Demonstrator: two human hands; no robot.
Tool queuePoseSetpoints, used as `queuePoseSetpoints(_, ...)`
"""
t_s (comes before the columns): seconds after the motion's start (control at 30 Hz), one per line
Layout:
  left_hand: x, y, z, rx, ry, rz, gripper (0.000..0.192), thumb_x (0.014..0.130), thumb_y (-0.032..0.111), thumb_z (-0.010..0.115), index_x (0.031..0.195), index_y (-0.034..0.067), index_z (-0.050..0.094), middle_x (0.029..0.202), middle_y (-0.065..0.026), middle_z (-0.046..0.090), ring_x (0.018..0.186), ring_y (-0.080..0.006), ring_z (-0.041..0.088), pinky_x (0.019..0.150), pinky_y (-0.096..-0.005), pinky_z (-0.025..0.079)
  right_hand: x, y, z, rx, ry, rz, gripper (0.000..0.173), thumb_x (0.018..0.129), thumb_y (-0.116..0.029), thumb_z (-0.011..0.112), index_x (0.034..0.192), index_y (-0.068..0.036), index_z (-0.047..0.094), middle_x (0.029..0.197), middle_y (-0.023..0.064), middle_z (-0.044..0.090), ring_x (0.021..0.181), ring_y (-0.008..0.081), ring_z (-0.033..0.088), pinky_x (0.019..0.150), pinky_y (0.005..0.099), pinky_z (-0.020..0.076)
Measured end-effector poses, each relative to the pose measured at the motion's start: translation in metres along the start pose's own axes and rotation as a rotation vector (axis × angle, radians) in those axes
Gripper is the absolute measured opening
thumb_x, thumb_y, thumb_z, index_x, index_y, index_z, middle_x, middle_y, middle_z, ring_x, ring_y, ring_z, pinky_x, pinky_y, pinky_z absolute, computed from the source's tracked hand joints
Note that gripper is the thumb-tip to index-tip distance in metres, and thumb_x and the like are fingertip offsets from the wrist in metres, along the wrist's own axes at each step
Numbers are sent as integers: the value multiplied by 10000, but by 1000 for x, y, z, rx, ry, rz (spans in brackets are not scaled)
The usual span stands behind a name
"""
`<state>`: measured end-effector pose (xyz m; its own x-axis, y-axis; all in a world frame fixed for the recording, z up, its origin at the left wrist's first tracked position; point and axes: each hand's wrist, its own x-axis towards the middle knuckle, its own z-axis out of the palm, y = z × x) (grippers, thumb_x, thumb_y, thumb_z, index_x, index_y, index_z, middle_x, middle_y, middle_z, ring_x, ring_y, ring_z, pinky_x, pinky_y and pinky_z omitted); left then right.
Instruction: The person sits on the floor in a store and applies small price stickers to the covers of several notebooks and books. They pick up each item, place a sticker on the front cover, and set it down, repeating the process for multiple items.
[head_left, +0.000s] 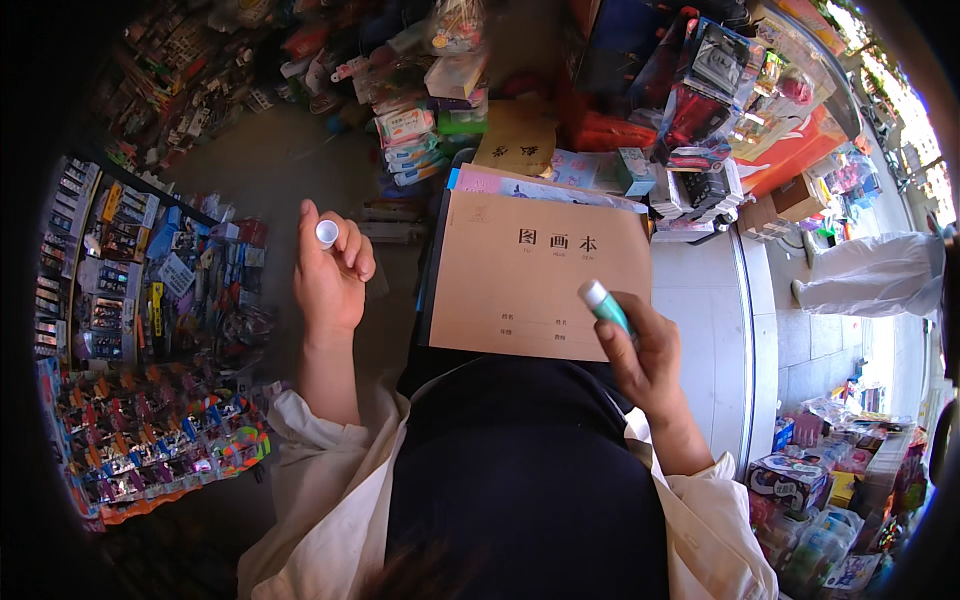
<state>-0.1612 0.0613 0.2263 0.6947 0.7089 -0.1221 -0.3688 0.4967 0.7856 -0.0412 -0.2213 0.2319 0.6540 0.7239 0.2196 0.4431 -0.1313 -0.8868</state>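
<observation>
My left hand (334, 277) is raised to the left of my lap, its fingers curled around a small white cap (326, 233) with the hollow end facing up. In my right hand (646, 356) is a teal glue stick (611, 309), uncapped, its white end pointing up and to the left. A brown paper-covered exercise book (517, 281) with a dark spine rests on my lap, printed with writing. The glue stick is above its lower right part; whether they touch I cannot tell. Beneath it, a pink and blue printed booklet (510, 182) sticks out along the far edge.
Packs of wipes (409, 142) and a kraft-paper book (516, 142) stand beyond my lap. Racks of packaged goods (120, 270) line the left side. Boxed goods (791, 480) are piled at the lower right. A person's legs in pale trousers (874, 274) show at the far right.
</observation>
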Motion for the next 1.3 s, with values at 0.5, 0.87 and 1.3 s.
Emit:
queuePoseSetpoints(0.5,-48,-68,55,67,-402,-222,261,930,268,676,1091,62,664,749,32,569,545,-16,422,458,-161,316,2,17,38,327,110,-47,316,891,-122,707,1119,18,537,876,101,659,770,146,651,714,266,516)
queuePoseSetpoints(0.87,-56,-66,59,212,-403,-85,264,924,259,690,1048,26,676,697,31,567,511,-12,430,439,-182,328,-4,22,43,394,12,32,218,1009,-175,519,1064,31,568,866,78,657,762,143,634,741,274,517)
queuePoseSetpoints(1.3,-58,-70,62,140,-371,-115,308,957,287,633,1105,18,656,692,16,556,533,-47,463,444,-198,333,-4,19,48,377,48,7,294,1044,-246,420,902,-15,535,736,58,582,652,126,561,611,271,465)
